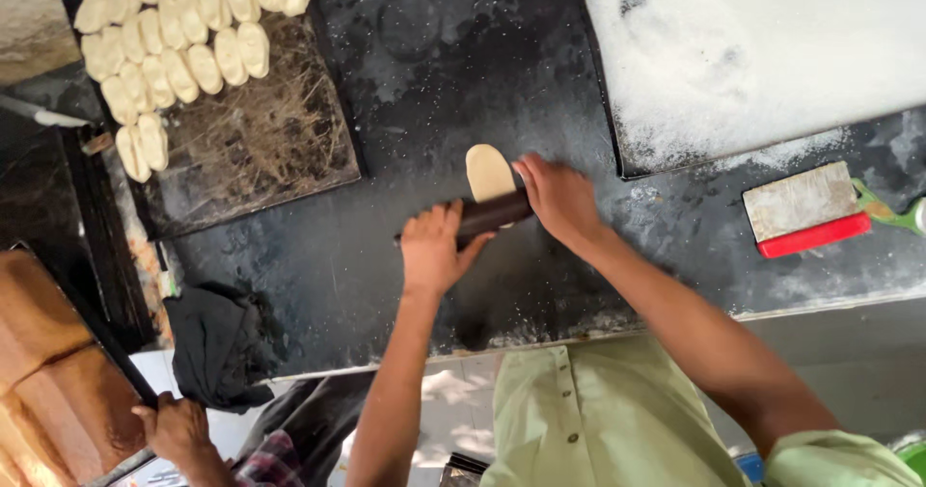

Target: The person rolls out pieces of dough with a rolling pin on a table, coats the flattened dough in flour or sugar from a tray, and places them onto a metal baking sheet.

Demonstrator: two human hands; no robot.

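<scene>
A dark rolling pin [487, 214] lies across a dark worktop [424, 82]. My left hand [432, 248] presses flat on its left part and my right hand [558, 198] presses on its right end. A pale oval piece of dough [488, 171] sticks out from under the pin on the far side, flattened on the worktop. Both palms rest on the pin rather than wrapping it.
A dark tray [260, 140] at the far left carries several shaped dough pieces [174, 43]. A floured board [762, 53] sits at the far right, with a red-edged scraper [805, 209] beside it. A black cloth [217, 347] hangs at the near edge. Another person's hand [178, 431] is at lower left.
</scene>
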